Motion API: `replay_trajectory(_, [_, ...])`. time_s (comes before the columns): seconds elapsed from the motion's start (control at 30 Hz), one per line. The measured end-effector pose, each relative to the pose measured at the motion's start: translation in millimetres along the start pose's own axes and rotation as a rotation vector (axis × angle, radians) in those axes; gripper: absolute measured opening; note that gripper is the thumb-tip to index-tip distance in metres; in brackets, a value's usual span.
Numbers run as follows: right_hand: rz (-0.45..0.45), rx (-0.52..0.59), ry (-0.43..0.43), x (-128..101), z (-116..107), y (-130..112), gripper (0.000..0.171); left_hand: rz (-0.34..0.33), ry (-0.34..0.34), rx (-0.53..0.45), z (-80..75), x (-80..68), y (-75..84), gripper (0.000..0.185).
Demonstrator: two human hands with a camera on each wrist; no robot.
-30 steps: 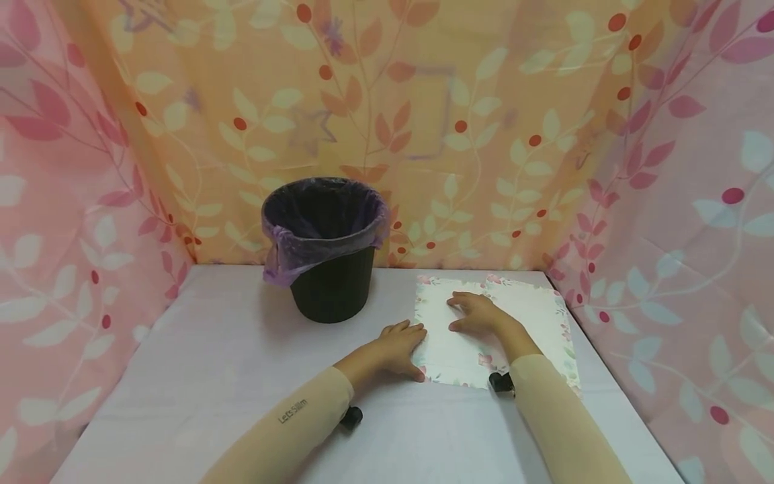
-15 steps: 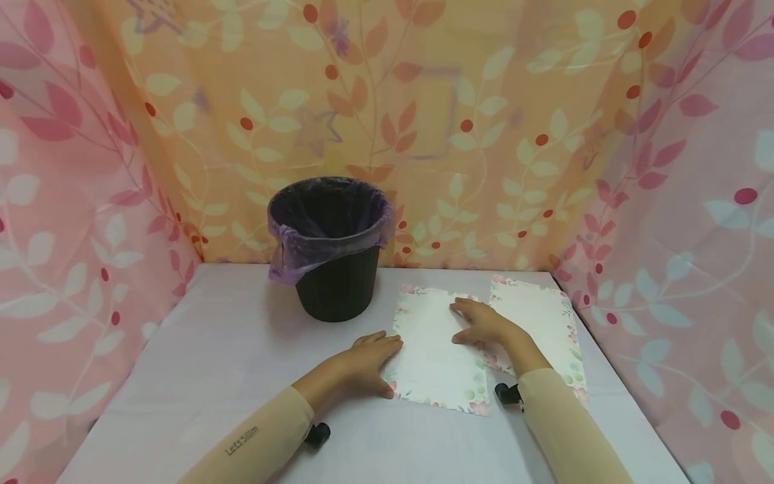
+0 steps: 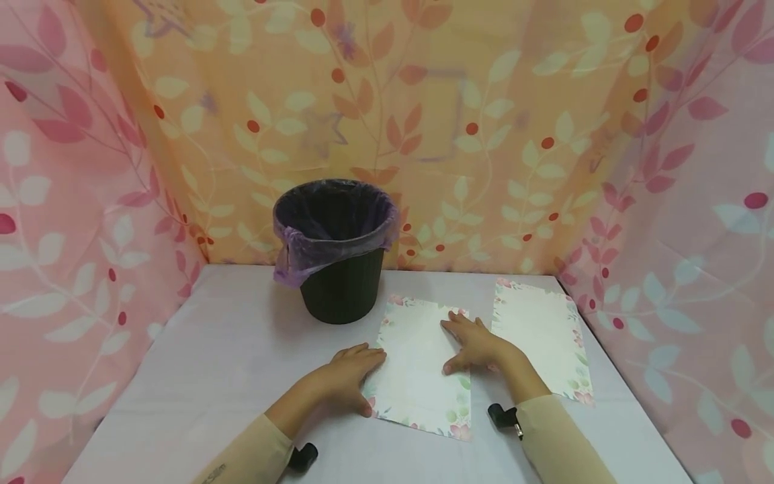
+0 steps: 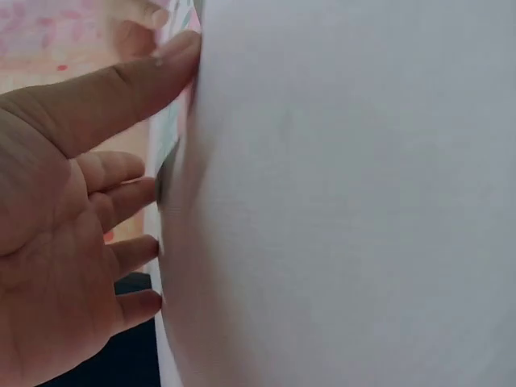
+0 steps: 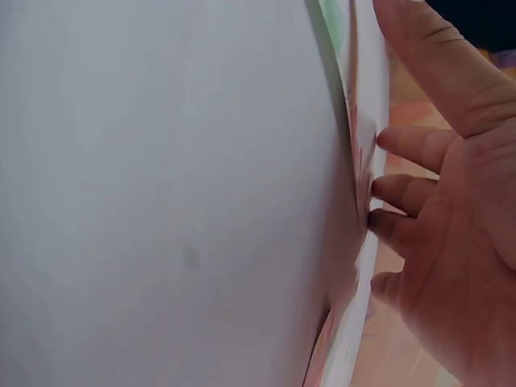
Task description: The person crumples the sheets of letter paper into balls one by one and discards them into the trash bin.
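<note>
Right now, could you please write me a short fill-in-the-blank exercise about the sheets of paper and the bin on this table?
1. Both hands rest flat on the ____ of the two floral-bordered sheets.
2. The black bin is lined with a ____ bag.
3. The left hand touches the near sheet at its ____ edge.
4. The far sheet lies to the ____ of the right hand.

Missing words: left; purple; left; right

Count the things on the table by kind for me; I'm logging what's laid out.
Paper sheets: 2, one under both hands, one to its right
Bins: 1
Hands: 2, left hand, right hand
Total: 5
</note>
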State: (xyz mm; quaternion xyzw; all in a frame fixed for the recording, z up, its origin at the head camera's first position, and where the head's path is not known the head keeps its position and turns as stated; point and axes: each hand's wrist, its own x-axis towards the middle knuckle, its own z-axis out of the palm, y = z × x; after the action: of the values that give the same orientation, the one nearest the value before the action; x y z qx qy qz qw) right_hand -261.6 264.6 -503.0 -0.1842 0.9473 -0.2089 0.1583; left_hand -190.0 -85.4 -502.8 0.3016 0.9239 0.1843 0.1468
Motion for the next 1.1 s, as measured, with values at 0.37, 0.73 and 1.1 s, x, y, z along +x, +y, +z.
replay_trajectory(0.37, [-0.037, -0.141, 0.027, -11, 8, -20, 0.120, 0.012, 0.056, -0.050, -2.4, -7.5, -4.7, 0.100])
replay_trajectory(0.73, [0.006, -0.121, 0.121, -11, 9, -27, 0.103, -0.023, 0.123, -0.100, -5.0, 2.2, -0.6, 0.103])
replay_trajectory(1.1, [-0.124, 0.027, 0.104, -20, -7, -47, 0.051, -0.061, 0.327, -0.152, -16.3, 4.8, 6.6, 0.102])
